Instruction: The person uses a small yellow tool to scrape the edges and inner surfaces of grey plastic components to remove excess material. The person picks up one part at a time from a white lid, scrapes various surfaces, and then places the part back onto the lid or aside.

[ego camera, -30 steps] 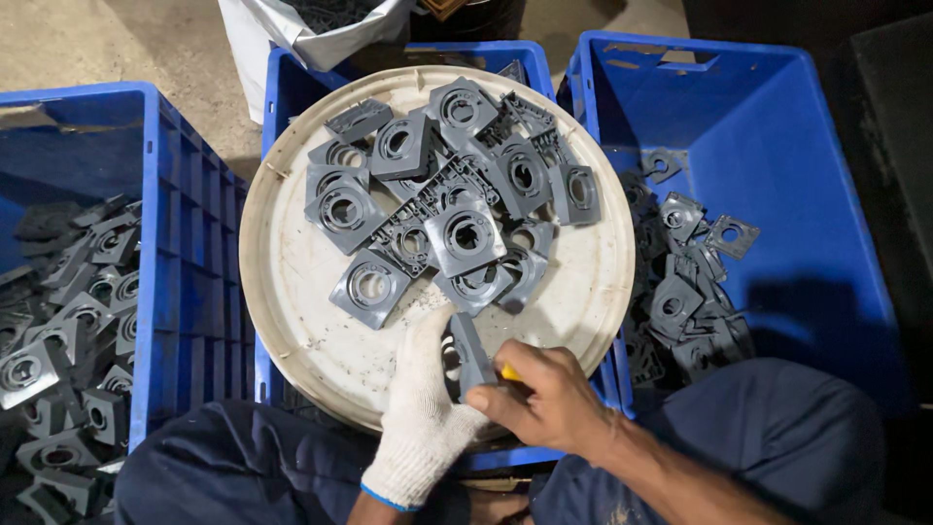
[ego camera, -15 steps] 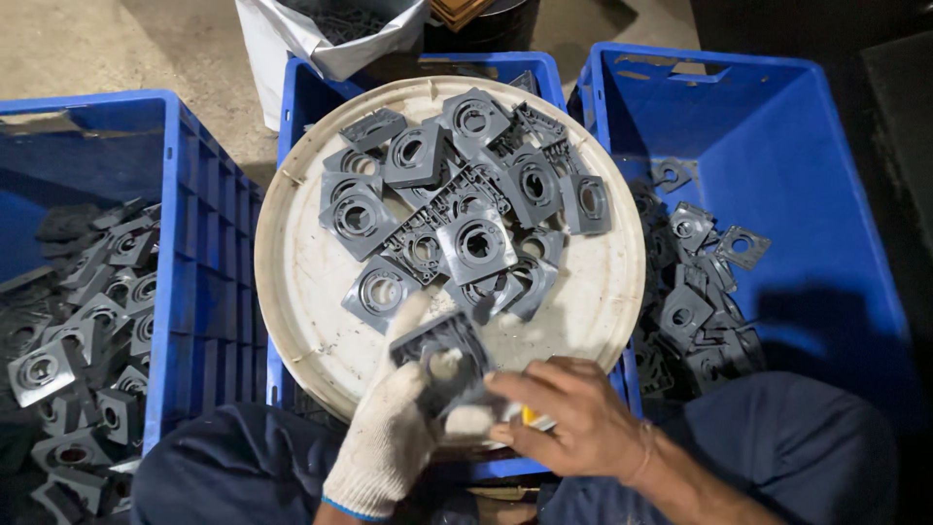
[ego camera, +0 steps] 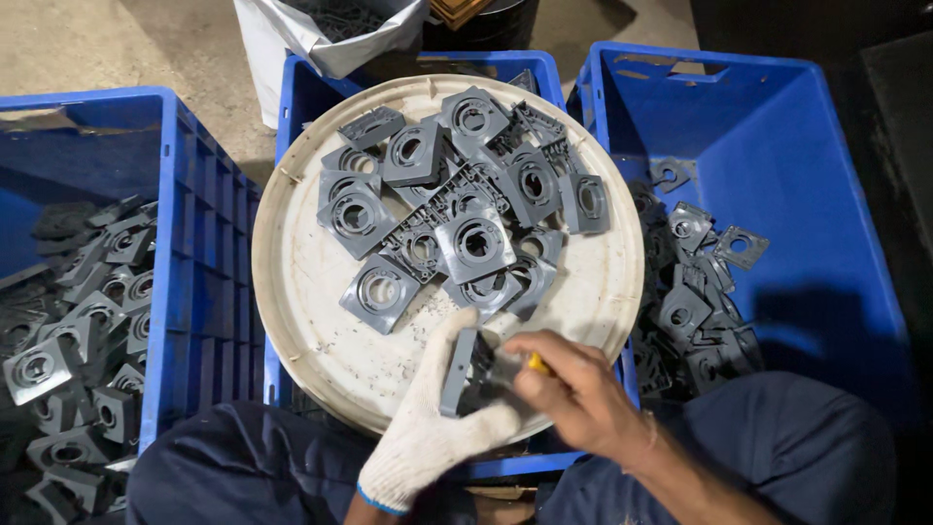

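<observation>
The left hand, which wears a white knitted glove with a blue cuff, holds one grey plastic part on its edge, with the gloved fingers closed around it from the left side. The part is held just above the near rim of a round white tray, close to the person's body. The bare right hand is just beside it on the right, its fingers curled and closed on a small tool with a yellow handle; only a little of the yellow shows between the fingers, and the tip of the tool is hidden, so I cannot tell if it touches the part. On the tray lies a pile of grey square parts, each with a round hole in the middle, some flat and some leaning on others, and small grey chips are scattered on the bare white surface near the hands. The tray rests on top of a middle blue crate. A left blue crate holds many of the same grey parts, and a right blue crate holds a smaller heap of them along its left wall. A white bag stands behind the middle crate on the floor. The person's knees in dark blue trousers are at the bottom.
</observation>
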